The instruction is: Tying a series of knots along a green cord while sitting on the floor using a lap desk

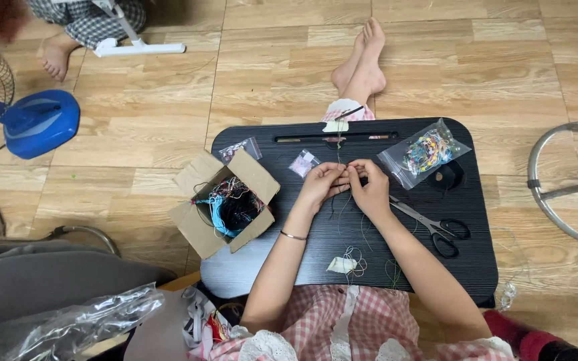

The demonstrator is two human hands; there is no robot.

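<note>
1. Your left hand [320, 184] and right hand [371, 188] meet over the middle of the black lap table [476, 261], fingertips pinched together on thin dark-green thread strands [340, 155].
2. The thread runs taut from your fingers up to a taped anchor [335, 125] at the table's far edge; loose ends trail below your palms.
3. It looks light, limp and easily tangled or snapped; best held close to the working knot, between thumb and forefinger.
4. Nearby: silver scissors with black handles [436, 227] just right of your right wrist, an open cardboard box of tangled thread [225, 204] at left, and a clear plastic bag of coloured threads [423, 152] beyond.
</note>
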